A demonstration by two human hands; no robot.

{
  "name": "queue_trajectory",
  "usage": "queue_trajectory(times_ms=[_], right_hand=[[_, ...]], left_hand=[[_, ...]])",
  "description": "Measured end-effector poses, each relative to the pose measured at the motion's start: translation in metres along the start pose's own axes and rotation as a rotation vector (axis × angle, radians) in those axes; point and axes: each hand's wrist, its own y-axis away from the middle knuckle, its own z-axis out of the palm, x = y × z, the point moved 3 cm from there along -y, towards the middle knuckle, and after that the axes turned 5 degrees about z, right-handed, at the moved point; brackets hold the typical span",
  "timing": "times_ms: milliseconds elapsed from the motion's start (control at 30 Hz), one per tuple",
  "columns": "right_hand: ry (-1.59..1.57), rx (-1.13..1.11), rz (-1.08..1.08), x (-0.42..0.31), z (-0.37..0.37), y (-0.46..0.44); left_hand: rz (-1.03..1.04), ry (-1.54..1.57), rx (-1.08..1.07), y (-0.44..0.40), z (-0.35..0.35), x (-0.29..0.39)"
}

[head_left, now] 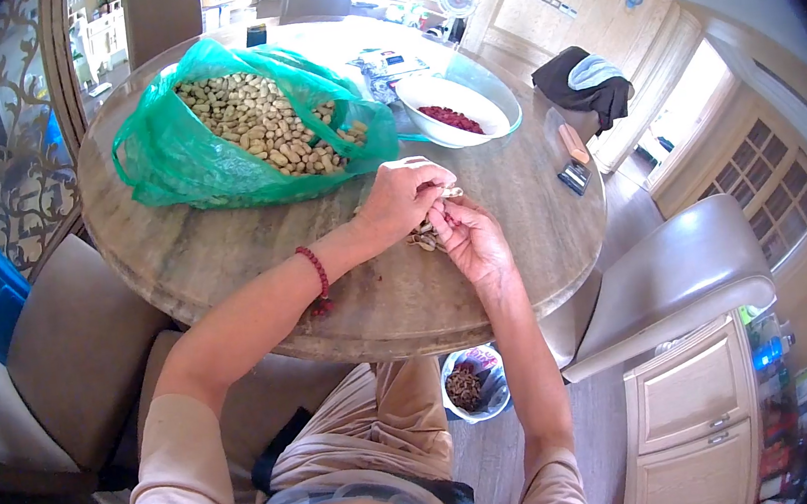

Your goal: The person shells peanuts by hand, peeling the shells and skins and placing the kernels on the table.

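My left hand (404,196), with a red bead bracelet (313,273) on its wrist, is closed in a pinch over the table. Against its fingertips, my right hand (476,240) is closed too. Between them a pale peanut (453,192) shows in part; the fingers cover the rest. Beneath the hands lie peanut shells (424,239), partly hidden. Left of and beyond the hands sits a green plastic bag (162,171), open at the top and full of unshelled peanuts (252,124). A white bowl (417,97) holding red peanut kernels (451,118) stands past the hands to the right.
The round table (253,260) has a stone-like top. Near its right edge lie a small dark box (574,178) and a tan item (572,143). A lined bin (491,402) with shells stands on the floor below the front edge. Chairs (673,274) surround the table.
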Motion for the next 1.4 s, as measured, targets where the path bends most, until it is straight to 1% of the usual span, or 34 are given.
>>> queue_trajectory(times_ms=[33, 100, 133, 200, 233, 267, 333, 367, 400, 467, 500, 567, 600, 667, 700, 733, 800, 867, 933, 1000, 1033, 1100, 1133, 1200, 1233, 1300, 1333, 1400], right_hand=[[-0.001, 0.0, 0.002, 0.0, 0.001, 0.001], [0.117, 0.137, -0.089, -0.001, -0.002, 0.003], [0.114, 0.14, -0.083, 0.0, -0.004, 0.005], [0.179, 0.194, -0.215, -0.009, -0.009, 0.006], [0.172, 0.186, -0.253, -0.011, -0.012, 0.004], [0.17, 0.189, -0.25, -0.013, -0.016, 0.004], [0.05, 0.157, -0.245, -0.017, -0.016, 0.005], [0.039, 0.203, -0.236, -0.018, -0.018, 0.005], [0.039, 0.204, -0.233, -0.017, -0.019, 0.006], [0.039, 0.171, -0.238, -0.018, -0.02, 0.006], [0.037, 0.171, -0.235, -0.018, -0.018, 0.006], [0.022, 0.219, -0.228, -0.018, -0.015, 0.008], [0.02, 0.217, -0.223, -0.018, -0.015, 0.009], [-0.014, 0.205, -0.195, -0.017, -0.016, 0.011], [-0.017, 0.202, -0.193, -0.017, -0.018, 0.01], [0.007, 0.204, -0.177, -0.018, -0.02, 0.01], [0.033, 0.204, -0.161, -0.017, -0.02, 0.01], [0.152, 0.223, -0.183, -0.018, -0.016, 0.012], [0.165, 0.216, -0.172, -0.017, -0.012, 0.014], [0.179, 0.209, -0.164, -0.017, -0.01, 0.014], [0.18, 0.203, -0.163, -0.017, -0.009, 0.014], [0.184, 0.195, -0.162, -0.016, -0.009, 0.014], [0.201, 0.182, -0.171, -0.016, -0.009, 0.014], [0.224, 0.166, -0.18, -0.016, -0.004, 0.016], [0.335, 0.19, -0.223, -0.017, 0.0, 0.018], [0.524, 0.246, -0.329, -0.015, 0.01, 0.021], [0.527, 0.246, -0.335, -0.011, 0.012, 0.02], [0.753, 0.23, -0.569, -0.012, 0.017, 0.021]], left_hand=[[-0.002, -0.001, 0.0, 0.0, 0.0, -0.001], [-0.07, -0.015, 0.068, -0.001, -0.004, -0.006], [-0.077, -0.016, 0.066, -0.002, -0.005, -0.007], [-0.12, -0.041, 0.048, -0.002, -0.006, -0.014], [-0.138, -0.007, 0.012, 0.0, -0.005, -0.016], [-0.141, -0.006, 0.01, 0.003, -0.003, -0.018], [-0.154, 0.026, -0.091, 0.007, 0.006, -0.023], [-0.137, 0.046, -0.116, 0.009, 0.01, -0.025], [-0.14, 0.046, -0.116, 0.011, 0.011, -0.027], [0.0, -0.026, -0.211, 0.012, 0.014, -0.028], [-0.003, -0.028, -0.211, 0.01, 0.012, -0.029], [0.176, -0.17, -0.08, 0.003, 0.0, -0.028], [0.173, -0.174, -0.081, -0.001, -0.007, -0.028], [-0.051, -0.247, -0.163, -0.009, -0.023, -0.032], [-0.079, -0.305, -0.228, -0.012, -0.028, -0.035], [-0.081, -0.308, -0.23, -0.012, -0.033, -0.034], [-0.225, -0.425, -0.49, -0.008, -0.034, -0.039], [-0.19, -0.484, -0.496, 0.0, -0.036, -0.033], [-0.152, -0.543, -0.5, 0.006, -0.039, -0.032], [-0.176, -0.422, -0.597, 0.012, -0.04, -0.035], [-0.174, -0.422, -0.596, 0.012, -0.038, -0.037], [-0.252, -0.574, -0.663, 0.008, -0.035, -0.041], [-0.253, -0.573, -0.658, 0.003, -0.034, -0.04], [-0.354, -0.307, -0.602, -0.008, -0.033, -0.034], [-0.351, -0.306, -0.598, -0.011, -0.034, -0.029], [-0.647, 0.638, -0.298, -0.01, -0.031, -0.021], [-0.64, 0.64, -0.3, -0.009, -0.029, -0.018], [-0.792, 0.879, -0.142, -0.006, -0.024, -0.018]])
